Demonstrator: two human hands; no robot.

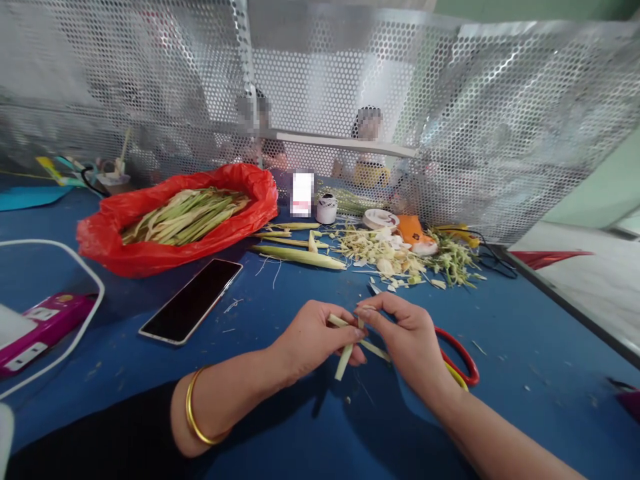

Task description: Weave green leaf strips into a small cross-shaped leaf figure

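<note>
My left hand (316, 335) is closed on pale green plant strips (345, 361) that cross each other between its fingers. One strip end points down toward the table, and another pokes out on the right. My right hand (409, 333) pinches the upper end of a strip, its fingertips close against those of my left hand. Partly hidden beneath my right hand lie scissors (469, 363) with red and yellow handles; a blade tip shows beyond the knuckles. A gold bangle circles my left wrist.
At the back left is a red plastic bag (265, 193) of green strips. Nearby are a phone (193, 300), a purple power strip (50, 327) and a white cable. Trimmings (380, 250), a tape roll (381, 219) and a spool (327, 209) lie before a perforated screen (320, 73); people sit behind it.
</note>
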